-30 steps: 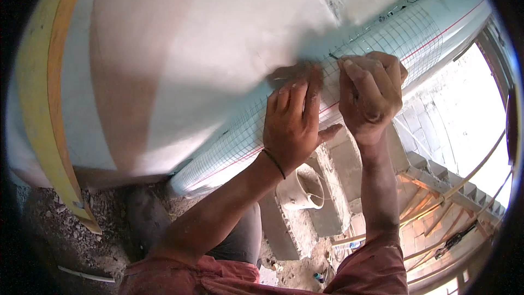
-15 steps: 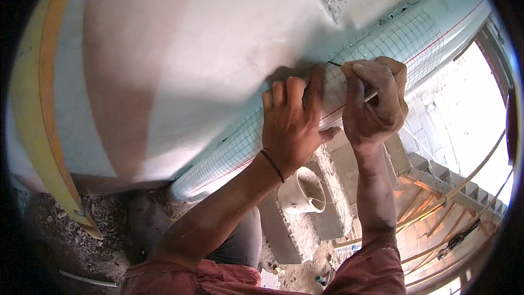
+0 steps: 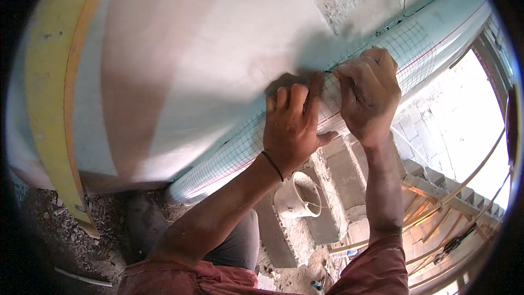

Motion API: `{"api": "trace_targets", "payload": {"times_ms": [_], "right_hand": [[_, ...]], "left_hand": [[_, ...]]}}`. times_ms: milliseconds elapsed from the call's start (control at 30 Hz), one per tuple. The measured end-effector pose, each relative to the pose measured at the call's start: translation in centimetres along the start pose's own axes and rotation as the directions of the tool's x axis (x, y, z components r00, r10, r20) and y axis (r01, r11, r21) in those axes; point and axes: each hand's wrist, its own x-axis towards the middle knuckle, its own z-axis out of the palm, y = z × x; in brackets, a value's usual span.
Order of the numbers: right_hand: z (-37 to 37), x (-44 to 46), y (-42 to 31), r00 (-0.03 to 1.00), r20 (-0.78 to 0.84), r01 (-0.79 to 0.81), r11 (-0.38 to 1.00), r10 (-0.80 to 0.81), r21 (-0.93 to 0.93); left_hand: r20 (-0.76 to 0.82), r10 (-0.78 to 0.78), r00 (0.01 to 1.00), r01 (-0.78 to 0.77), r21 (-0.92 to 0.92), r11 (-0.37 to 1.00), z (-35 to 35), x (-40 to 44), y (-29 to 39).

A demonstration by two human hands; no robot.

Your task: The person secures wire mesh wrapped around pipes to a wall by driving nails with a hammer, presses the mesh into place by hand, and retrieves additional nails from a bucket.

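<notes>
A grid of thin wire mesh [image 3: 410, 43] wraps a long pale blue-green pipe [image 3: 464, 8] with a red line along it, running diagonally beside a wall. My left hand [image 3: 292, 123] lies over the mesh with its fingers spread and thumb apart, pressing on the pipe. Just to the right, my right hand [image 3: 371, 95] is closed in a pinch against the mesh. From its fingertips pokes the dark tip of a thin rod [image 3: 328, 71]; most of it is hidden in the fist.
A large pale wall surface [image 3: 218, 38] fills the upper left. At the left stands a yellow board [image 3: 52, 87]. Below are a whitish bucket [image 3: 295, 196], concrete blocks [image 3: 273, 235] and rubble [image 3: 71, 224]. Wooden poles [image 3: 453, 196] and a bright opening lie to the right.
My right hand has shifted slightly left and turned, bringing the thin rod's tip down onto the mesh near my left fingers. My left hand stays on the pipe. The view has shifted a little.
</notes>
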Motion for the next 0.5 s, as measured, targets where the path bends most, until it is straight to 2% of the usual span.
{"api": "trace_targets", "payload": {"times_ms": [67, 200, 400, 467, 500], "right_hand": [[-0.2, 0.8, 0.2, 0.996, 0.084, -0.012, 0.999, 0.010, 0.033], [-0.3, 1.0, 0.6, 0.992, 0.122, -0.038, 0.990, 0.021, 0.136], [0.1, 0.7, 0.7, 0.982, 0.153, 0.103, 0.993, -0.111, 0.060], [0.5, 0.0, 0.8, 0.967, 0.067, 0.247, 0.969, -0.248, 0.016], [0.5, -0.5, 0.5, 0.966, 0.064, 0.249, 0.968, -0.250, 0.016]], "left_hand": [[-0.016, 0.010, 1.000, -0.010, -0.008, 1.000, 0.0, 0.0, 0.0], [0.020, -0.017, 1.000, 0.017, -0.017, 1.000, -0.5, 0.3, 0.2], [0.012, -0.013, 1.000, 0.013, -0.003, 1.000, -0.4, 0.1, 0.1], [0.007, -0.001, 1.000, 0.001, 0.001, 1.000, -0.4, 0.1, 0.2], [0.018, -0.008, 1.000, 0.008, 0.006, 1.000, -0.5, 0.1, 0.2]]}}
